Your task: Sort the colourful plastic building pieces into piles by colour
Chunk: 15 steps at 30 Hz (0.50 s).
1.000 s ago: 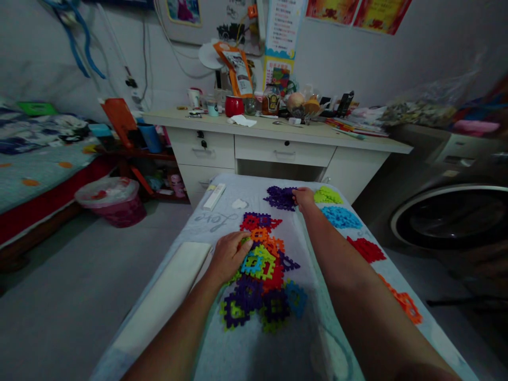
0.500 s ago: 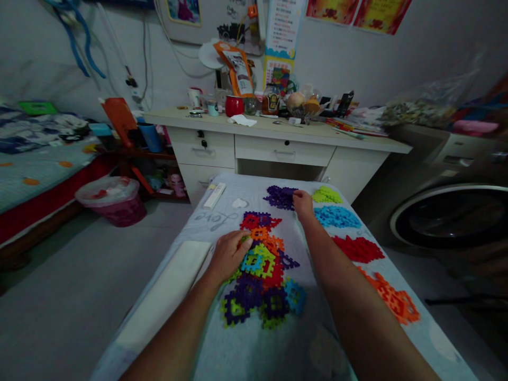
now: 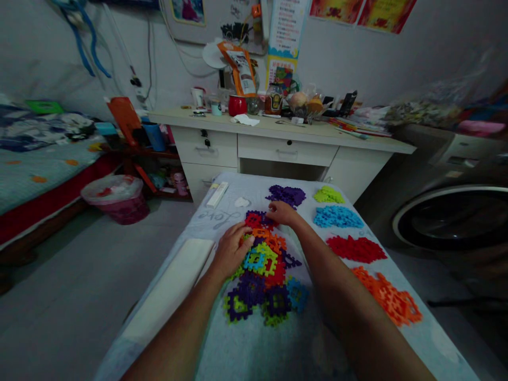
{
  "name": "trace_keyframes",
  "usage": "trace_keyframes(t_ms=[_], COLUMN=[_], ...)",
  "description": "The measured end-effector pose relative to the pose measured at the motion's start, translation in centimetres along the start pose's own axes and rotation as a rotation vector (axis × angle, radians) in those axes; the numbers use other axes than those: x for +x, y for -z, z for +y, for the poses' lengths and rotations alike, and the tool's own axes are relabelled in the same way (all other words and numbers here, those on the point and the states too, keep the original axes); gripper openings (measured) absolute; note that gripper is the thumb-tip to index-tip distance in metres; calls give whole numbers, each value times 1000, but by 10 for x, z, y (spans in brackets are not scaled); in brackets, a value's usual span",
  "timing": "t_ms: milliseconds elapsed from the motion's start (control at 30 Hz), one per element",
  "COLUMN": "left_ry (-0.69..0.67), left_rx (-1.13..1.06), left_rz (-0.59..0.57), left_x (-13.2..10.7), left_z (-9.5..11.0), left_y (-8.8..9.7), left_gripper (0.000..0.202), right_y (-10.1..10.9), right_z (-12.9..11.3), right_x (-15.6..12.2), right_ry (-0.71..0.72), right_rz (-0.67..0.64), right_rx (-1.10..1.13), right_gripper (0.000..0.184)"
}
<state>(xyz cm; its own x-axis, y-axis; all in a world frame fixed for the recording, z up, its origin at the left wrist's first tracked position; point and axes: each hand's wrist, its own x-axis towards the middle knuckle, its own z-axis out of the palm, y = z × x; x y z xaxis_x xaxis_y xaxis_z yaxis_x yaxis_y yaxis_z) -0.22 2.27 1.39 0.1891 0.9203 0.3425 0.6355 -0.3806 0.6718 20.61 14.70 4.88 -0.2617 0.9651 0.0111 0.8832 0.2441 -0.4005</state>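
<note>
Several flat interlocking plastic pieces with notched edges, in purple, lime, blue, orange and red, lie overlapped mid-table. My left hand rests on the left side of this pile, thumb and fingers apart. My right hand is at its far end, beside red and purple pieces. Its fingers are drawn together; anything between them is too small to make out. Just beyond it lies a heap of purple pieces.
Down the right side lie heaps of lime, blue, red and orange pieces. A long white pad and a white box are on the left. Beyond stands a cluttered desk; a washing machine is right.
My right hand has moved from the purple heap toward me and leftward to the far end of the mixed pile. My left hand stays on the pile. The view has shifted slightly.
</note>
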Motion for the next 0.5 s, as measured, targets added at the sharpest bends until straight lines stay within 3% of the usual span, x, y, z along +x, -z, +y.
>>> trace_keyframes(t_ms=[133, 300, 400, 500], left_ry=[-17, -27, -48, -50], left_rx=[14, 37, 43, 47], left_rz=[-18, -41, -51, -47], left_x=[0, 0, 0, 0], left_z=[-1, -2, -1, 1], left_y=[-1, -1, -1, 0], left_gripper=[39, 38, 37, 36], right_y=[1, 5, 10, 18], right_z=[-7, 3, 16, 29], right_x=[-5, -9, -3, 11], right_ry=[-37, -99, -139, -172], right_rz=[-43, -1, 134, 310], right_rx=[-9, 343, 512, 538], right_gripper=[26, 16, 18, 20])
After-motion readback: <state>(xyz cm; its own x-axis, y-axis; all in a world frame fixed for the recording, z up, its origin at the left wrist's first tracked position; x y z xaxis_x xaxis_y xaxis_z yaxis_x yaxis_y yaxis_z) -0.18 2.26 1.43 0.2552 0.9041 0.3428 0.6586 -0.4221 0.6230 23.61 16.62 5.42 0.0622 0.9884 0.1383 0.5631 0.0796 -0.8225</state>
